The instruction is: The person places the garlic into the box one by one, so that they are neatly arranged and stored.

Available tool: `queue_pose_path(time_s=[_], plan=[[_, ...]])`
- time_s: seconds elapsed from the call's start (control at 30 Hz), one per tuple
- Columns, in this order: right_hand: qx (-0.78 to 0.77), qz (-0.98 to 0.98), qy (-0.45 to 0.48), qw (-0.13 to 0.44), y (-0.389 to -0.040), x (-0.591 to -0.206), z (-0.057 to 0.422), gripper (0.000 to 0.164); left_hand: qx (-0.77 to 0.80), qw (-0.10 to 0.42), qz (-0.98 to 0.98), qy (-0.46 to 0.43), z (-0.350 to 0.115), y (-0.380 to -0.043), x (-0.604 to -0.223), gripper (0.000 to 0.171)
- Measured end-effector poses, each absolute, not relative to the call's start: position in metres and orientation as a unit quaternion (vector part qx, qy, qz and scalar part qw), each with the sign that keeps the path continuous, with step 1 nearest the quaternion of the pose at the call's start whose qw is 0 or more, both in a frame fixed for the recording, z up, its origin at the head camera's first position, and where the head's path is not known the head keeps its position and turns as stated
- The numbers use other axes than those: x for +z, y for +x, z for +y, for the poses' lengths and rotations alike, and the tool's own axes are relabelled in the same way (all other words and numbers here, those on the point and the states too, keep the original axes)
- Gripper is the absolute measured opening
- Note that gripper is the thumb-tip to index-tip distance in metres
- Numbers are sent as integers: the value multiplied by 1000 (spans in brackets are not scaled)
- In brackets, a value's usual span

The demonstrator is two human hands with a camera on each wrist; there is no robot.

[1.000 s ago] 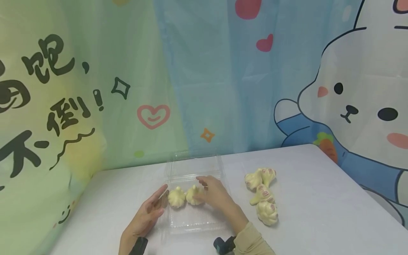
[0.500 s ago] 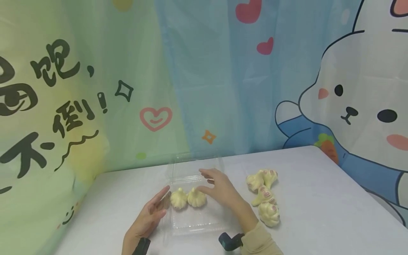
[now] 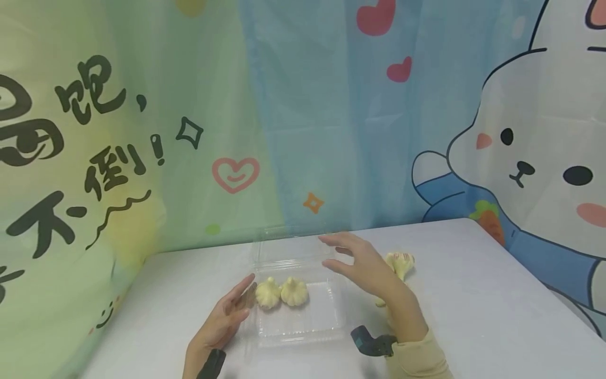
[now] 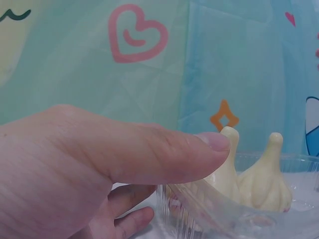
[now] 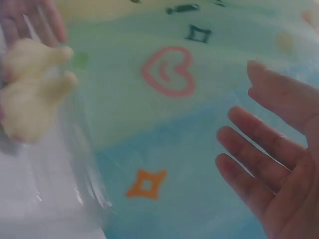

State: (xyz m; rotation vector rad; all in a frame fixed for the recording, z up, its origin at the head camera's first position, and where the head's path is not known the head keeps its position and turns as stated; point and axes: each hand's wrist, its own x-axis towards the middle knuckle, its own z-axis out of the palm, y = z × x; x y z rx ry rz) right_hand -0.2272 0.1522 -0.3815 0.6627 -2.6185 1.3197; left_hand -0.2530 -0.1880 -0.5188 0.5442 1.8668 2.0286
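White table [image 3: 478,295], cartoon curtain [image 3: 307,131] — 2 boxed garlics [image 3: 294,292]

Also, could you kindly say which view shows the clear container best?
The head view, because the clear container shows almost whole, its lid open behind. The left wrist view catches only part of it, low at right; the right wrist view, a blurred part at left.

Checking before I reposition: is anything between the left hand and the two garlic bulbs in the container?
Yes: the side wall of the clear container stands between the left hand and the garlic bulbs; nothing else visible does.
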Motion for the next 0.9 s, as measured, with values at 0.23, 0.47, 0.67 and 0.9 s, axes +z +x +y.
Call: queue_pose_path(time_s=[0.23, 0.47, 0.67, 0.9], plan=[[434, -886, 152, 61, -228, -385, 201, 53, 717, 165, 655, 173, -185, -253, -520, 77], [427, -896, 88, 88, -227, -394, 246, 57, 718, 165, 652, 177, -187, -253, -518, 77], [413, -905, 49, 85, -227, -403, 271, 61, 719, 165, 651, 181, -187, -256, -517, 77], [403, -912, 56, 55, -230, -424, 291, 61, 721, 171, 647, 181, -189, -255, -518, 77]])
